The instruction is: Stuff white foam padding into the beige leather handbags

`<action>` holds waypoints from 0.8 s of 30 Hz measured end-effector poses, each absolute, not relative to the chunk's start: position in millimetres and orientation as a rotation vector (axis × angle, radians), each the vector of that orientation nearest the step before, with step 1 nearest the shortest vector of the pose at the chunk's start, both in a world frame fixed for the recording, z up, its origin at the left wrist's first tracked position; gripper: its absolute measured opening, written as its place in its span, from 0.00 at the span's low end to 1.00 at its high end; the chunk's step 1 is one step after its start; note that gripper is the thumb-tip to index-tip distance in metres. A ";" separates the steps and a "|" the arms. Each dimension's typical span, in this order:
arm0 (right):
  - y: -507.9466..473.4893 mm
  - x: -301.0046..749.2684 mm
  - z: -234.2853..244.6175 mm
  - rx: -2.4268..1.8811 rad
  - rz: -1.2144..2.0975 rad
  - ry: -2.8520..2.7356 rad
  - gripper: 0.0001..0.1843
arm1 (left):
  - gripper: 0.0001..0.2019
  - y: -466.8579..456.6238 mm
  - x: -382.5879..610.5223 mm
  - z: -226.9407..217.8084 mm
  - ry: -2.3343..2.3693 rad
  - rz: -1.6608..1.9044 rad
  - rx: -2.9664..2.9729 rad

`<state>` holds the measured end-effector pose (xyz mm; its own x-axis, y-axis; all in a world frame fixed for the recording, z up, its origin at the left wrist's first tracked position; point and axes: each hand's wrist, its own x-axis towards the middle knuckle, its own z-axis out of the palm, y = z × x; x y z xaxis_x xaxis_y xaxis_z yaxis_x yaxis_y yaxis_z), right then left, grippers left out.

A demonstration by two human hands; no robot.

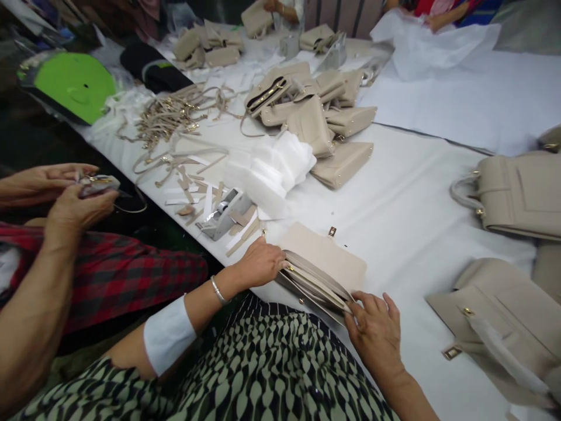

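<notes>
No writing or brand is legible. A flat beige leather purse with gold fittings point(324, 266) lies at the near edge of the white-covered desk point(407, 204). The left hand point(260, 263) pinches its left end, fingers together; the right hand point(374, 327) grips its right corner. A grey tape dispenser point(223, 213) and white foam sheets point(269, 166) sit just beyond. A co-worker's hands point(72, 196) work well to the left.

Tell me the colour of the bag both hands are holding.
Beige bag with gold-coloured fittings; the head view, the only one, shows it.
</notes>
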<state>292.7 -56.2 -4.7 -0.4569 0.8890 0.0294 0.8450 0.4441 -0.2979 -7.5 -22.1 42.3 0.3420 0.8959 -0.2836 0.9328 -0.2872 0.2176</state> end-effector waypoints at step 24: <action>-26.7 175.7 9.9 -1.599 0.691 -3.030 0.11 | 0.17 -38.7 -38.8 11.0 1.498 0.350 1.860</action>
<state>175.7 -26.7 9.9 -0.5323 0.7004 -0.4754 0.8373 0.5183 -0.1739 -38.8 -38.7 11.0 0.2906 0.9318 -0.2174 0.7386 -0.0740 0.6701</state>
